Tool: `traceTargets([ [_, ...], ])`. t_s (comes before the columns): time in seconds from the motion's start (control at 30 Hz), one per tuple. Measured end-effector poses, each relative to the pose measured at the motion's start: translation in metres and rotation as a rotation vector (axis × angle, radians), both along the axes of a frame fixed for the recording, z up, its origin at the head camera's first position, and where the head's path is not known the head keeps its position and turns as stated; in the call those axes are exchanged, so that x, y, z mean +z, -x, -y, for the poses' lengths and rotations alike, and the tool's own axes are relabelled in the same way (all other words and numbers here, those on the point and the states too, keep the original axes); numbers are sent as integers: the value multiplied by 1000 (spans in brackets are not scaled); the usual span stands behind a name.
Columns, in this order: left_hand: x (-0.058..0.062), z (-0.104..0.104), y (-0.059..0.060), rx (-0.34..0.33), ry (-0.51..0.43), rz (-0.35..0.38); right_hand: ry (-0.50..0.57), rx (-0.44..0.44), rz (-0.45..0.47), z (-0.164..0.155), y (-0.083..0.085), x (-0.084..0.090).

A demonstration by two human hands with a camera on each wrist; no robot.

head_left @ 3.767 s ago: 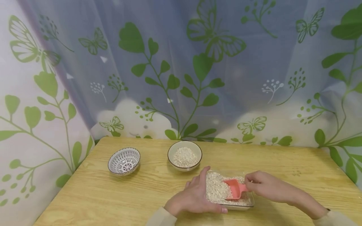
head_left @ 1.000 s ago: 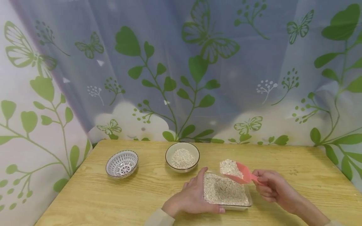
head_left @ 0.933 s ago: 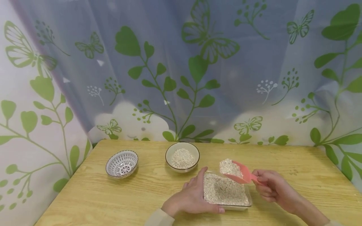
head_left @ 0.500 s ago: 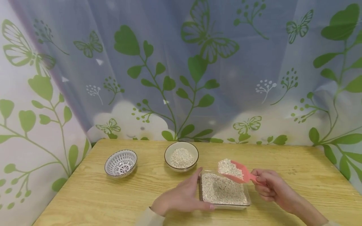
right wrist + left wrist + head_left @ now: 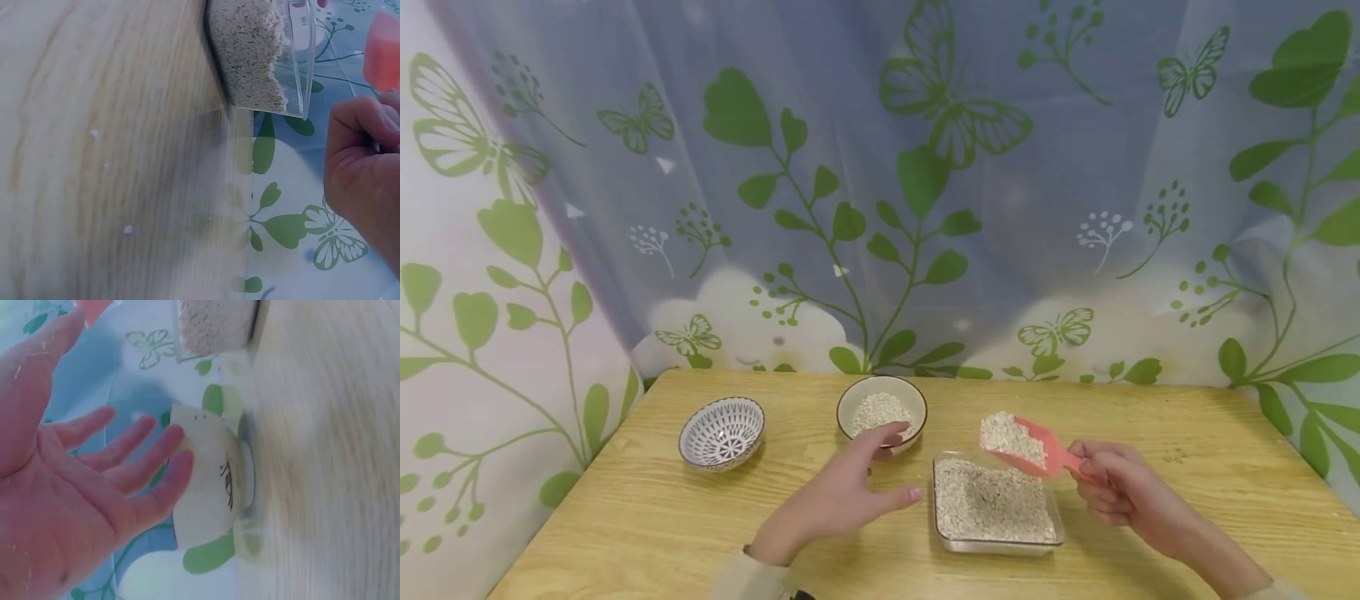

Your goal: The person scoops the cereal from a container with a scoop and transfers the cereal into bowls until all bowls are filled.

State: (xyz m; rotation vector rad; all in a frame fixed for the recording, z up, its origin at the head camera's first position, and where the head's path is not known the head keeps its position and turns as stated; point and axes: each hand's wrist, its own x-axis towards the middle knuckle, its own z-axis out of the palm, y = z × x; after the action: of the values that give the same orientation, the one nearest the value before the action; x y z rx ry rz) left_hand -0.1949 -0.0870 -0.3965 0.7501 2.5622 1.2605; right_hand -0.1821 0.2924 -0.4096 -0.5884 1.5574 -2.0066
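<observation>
My right hand (image 5: 1127, 492) grips the handle of a pink scoop (image 5: 1054, 457) heaped with oats (image 5: 1011, 437), held above the back right of a clear rectangular container (image 5: 1000, 546). More oats fill that container, with a hollow in their middle. My left hand (image 5: 838, 492) is in the air with fingers spread, in front of a cream bowl (image 5: 850, 400) with a dark rim that holds a mound of oats. Its fingertips overlap the bowl's front rim in the head view. In the left wrist view the fingers (image 5: 159, 494) lie beside the bowl; whether they touch it I cannot tell.
A patterned black-and-white bowl (image 5: 721, 433) stands at the left of the wooden table (image 5: 647, 533). Behind the table hangs a curtain (image 5: 850, 208) with leaves and butterflies. A few white flakes (image 5: 127, 229) lie on the table near the right hand.
The scoop came up out of the container with a load of oats. My left hand let go of the container's left side and moved left and up to the cream bowl.
</observation>
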Motion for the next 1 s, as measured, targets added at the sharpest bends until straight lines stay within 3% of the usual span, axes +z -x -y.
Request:
traceTargets([
  [0.27, 2, 9, 12, 117, -100, -58, -1, -21, 0, 3, 4, 6],
  [0.43, 0, 11, 19, 207, -161, -45, -21, -52, -3, 6, 5, 9],
  [0.7, -8, 17, 32, 340, -171, -71, -74, -102, -30, 13, 11, 14],
  [1.0, -18, 20, 52, 397, -142, -55, -128, -147, -17, 23, 22, 18],
])
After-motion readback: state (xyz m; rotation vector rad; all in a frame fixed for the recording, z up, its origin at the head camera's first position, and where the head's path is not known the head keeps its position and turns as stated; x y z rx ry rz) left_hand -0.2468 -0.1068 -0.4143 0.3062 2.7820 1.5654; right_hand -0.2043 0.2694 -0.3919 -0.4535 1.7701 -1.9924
